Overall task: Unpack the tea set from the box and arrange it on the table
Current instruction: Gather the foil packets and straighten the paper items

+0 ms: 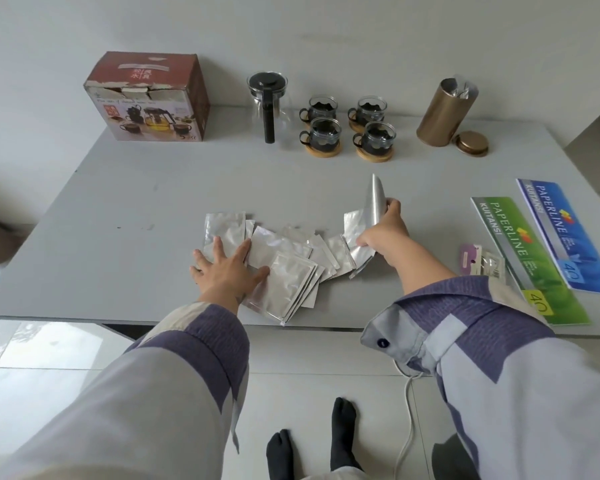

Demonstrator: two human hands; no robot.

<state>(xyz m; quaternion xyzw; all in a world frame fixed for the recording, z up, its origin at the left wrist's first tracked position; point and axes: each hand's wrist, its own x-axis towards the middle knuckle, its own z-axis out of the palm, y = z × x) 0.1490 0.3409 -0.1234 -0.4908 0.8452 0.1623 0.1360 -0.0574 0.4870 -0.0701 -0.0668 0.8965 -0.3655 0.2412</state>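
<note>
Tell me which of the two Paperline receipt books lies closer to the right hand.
The green Paperline book, nearer the right hand. The blue Paperline book lies beyond it, toward the table's right edge.

On the right of your surface (118, 188) you have two Paperline receipt books side by side, a green one (529, 258) and a blue one (565, 233). Just left of the green one lies a small purple card (467, 259) with clear packets (492, 266). Silver foil sachets (284, 268) are spread along the near edge. A white cable (407, 427) runs across the tiled floor (32, 348) below.
</note>
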